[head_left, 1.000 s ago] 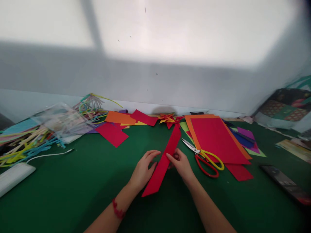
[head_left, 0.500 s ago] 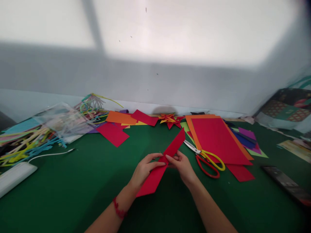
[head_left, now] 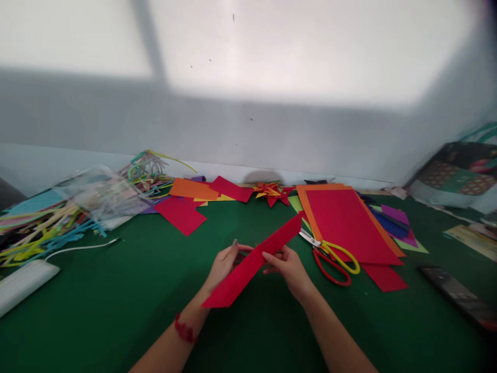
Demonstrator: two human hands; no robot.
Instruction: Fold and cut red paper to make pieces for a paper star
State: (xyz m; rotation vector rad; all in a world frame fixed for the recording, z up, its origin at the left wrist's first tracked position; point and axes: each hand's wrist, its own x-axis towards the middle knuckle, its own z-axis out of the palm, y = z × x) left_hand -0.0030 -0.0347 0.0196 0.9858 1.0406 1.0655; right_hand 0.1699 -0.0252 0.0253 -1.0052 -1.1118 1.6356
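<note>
A long red paper strip (head_left: 252, 262) with slanted ends is held above the green tabletop, tilted from lower left to upper right. My right hand (head_left: 290, 269) pinches it near the middle, thumb on the front and fingers behind. My left hand (head_left: 221, 268) is at the strip's left side, its thumb raised off the paper and its fingers apart, partly hidden behind the strip. Just right of the strip's upper end lie scissors (head_left: 328, 256) with one yellow and one red handle, their blade tips hidden by the strip.
Red and orange paper sheets (head_left: 349, 223) are stacked at the right, near a dark phone (head_left: 454, 292). Against the wall are a pointed red-orange paper flower (head_left: 269, 191) and cut paper pieces (head_left: 180, 215). Colourful pipe cleaners (head_left: 50, 228) and a white corded device (head_left: 27, 282) are at left.
The red strip has swung clockwise, its upper end moving right over the scissor tips. My left thumb first came onto the strip, then lifted off. My right hand has kept its pinch.
</note>
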